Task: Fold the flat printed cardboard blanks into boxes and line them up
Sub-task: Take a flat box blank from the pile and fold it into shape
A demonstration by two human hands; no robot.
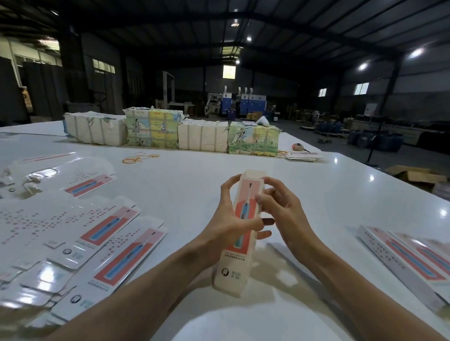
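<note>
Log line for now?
step: folding | left hand: grips box | right hand: holds box edge | blanks: table left | finished boxes: table right

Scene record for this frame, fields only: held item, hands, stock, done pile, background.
held: box, tilted, in both hands
left hand: grips box's middle
right hand: pinches box's upper part
flat blanks: spread on table, left
finished boxes: side by side, right
far edge: wrapped bundles; rubber bands in front
</note>
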